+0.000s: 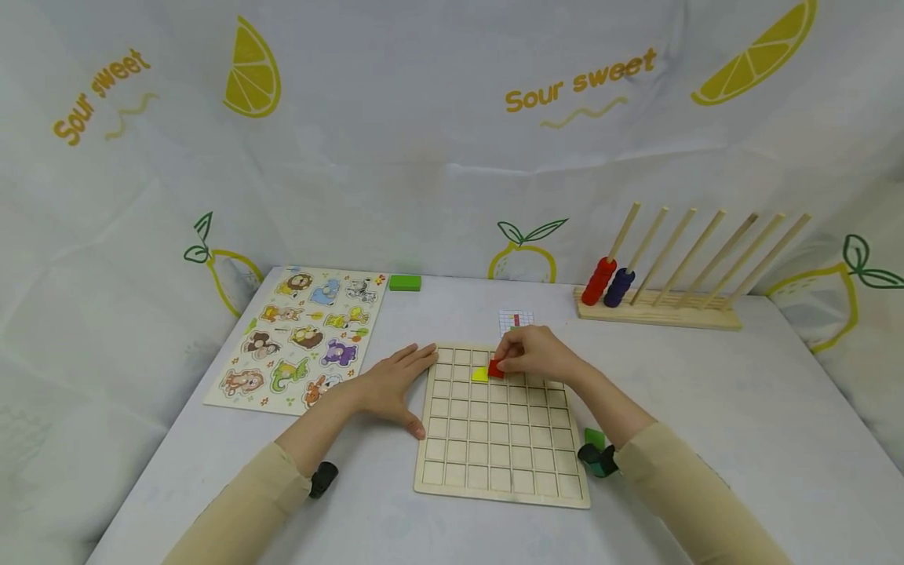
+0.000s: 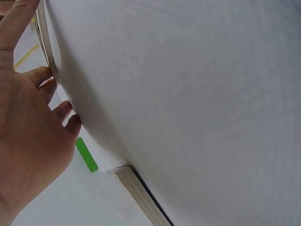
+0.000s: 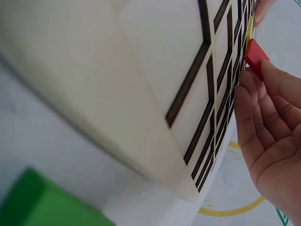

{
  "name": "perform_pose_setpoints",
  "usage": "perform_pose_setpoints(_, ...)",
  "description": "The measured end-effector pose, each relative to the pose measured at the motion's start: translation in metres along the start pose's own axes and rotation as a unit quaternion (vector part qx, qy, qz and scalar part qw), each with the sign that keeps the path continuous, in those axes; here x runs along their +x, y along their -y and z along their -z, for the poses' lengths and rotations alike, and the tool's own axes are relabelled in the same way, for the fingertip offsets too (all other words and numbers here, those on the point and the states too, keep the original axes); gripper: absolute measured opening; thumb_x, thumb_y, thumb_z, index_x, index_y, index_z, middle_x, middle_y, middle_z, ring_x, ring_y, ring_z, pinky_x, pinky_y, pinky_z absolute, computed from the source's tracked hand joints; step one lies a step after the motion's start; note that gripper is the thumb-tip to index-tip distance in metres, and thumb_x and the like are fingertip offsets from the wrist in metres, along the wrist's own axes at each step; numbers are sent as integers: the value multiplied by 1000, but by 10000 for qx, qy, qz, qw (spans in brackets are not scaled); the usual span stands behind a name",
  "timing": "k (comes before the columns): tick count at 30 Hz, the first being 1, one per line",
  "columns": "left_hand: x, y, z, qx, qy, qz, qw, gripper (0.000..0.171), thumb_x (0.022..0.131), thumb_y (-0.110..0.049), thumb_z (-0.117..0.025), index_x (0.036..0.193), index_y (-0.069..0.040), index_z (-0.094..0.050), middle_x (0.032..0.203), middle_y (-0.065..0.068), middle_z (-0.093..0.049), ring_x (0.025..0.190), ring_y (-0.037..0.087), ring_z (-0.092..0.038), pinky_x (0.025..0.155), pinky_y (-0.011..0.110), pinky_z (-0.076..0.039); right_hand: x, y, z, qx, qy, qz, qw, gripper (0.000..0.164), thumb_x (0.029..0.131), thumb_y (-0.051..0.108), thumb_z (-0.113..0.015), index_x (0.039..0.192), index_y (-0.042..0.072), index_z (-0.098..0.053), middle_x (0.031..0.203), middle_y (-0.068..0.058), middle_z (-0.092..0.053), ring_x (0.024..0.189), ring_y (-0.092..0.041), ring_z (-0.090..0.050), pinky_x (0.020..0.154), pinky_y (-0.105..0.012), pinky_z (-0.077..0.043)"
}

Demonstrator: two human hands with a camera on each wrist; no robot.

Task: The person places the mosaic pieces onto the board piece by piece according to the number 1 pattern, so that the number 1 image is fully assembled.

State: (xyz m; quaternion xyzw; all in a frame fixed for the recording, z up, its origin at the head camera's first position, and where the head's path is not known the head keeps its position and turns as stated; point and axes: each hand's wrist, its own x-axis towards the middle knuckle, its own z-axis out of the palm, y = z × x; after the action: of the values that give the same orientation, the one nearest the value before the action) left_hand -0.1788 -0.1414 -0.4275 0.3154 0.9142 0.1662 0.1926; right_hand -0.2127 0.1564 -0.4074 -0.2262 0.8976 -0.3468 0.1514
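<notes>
A wooden grid board (image 1: 500, 455) with square cells lies on the white table. My right hand (image 1: 540, 353) pinches a red square tile (image 1: 497, 369) over the upper part of the grid, right beside a yellow tile (image 1: 479, 374) on the board. In the right wrist view the red tile (image 3: 256, 56) is tilted between thumb and fingers. My left hand (image 1: 390, 384) rests at the board's left edge, its fingers spread, with fingertips by the upper corner and the thumb lower down. Partly behind the right hand is a small printed grid card (image 1: 515, 318) with coloured squares.
An animal puzzle board (image 1: 297, 337) lies at the left. Behind it sits a green block (image 1: 405, 283). A peg rack (image 1: 660, 312) with red and purple beads stands at the back right. Another green piece (image 1: 595, 437) lies by the right wrist, near the grid board's edge.
</notes>
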Motion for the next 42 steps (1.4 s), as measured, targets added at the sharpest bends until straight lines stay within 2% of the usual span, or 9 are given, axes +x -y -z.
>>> perform_pose_setpoints(8, -1, -2, 1, -40, -10, -23, 10000, 122, 67, -57, -84, 159, -9, -19, 169, 6, -10, 156, 38, -7, 126, 58, -19, -1, 0, -3, -166, 152, -183, 9996, 4, 88, 13, -73, 85, 10, -72, 73, -1, -69, 67, -11, -55, 64, -24, -47)
perform_pose_setpoints(15, -2, -2, 1, -7, -27, -5, 10000, 123, 66, -57, -85, 158, -9, -20, 169, 7, -10, 156, 38, -8, 125, 58, -19, -1, 5, -6, -463, 144, -158, 9987, 5, 87, 12, -73, 83, 12, -73, 76, 0, -71, 70, -10, -56, 65, -24, -48)
perform_pose_setpoints(21, -1, -1, 0, -24, -12, -6, 10000, 123, 67, -57, -84, 159, -9, -19, 169, 6, -10, 156, 38, -7, 125, 59, -19, -1, 4, -7, -518, 85, -145, 9985, 5, 87, 12, -74, 83, 9, -73, 77, 1, -72, 69, -9, -58, 65, -23, -50)
perform_pose_setpoints(29, -2, -2, 1, -2, -3, -14, 10000, 122, 67, -58, -84, 159, -9, -19, 169, 6, -10, 156, 38, -7, 126, 58, -19, -1, 4, -7, -563, 47, -116, 9983, 6, 86, 10, -75, 81, 14, -73, 75, 2, -71, 70, -10, -57, 67, -24, -49)
perform_pose_setpoints(42, 0, 0, 1, 13, 52, 0, 10000, 121, 68, -58, -83, 159, -11, -18, 170, 5, -8, 157, 37, -6, 126, 58, -19, -1, 4, -6, -628, 91, -65, 9980, 3, 86, 12, -75, 85, 11, -72, 76, 2, -70, 71, -9, -57, 67, -23, -49)
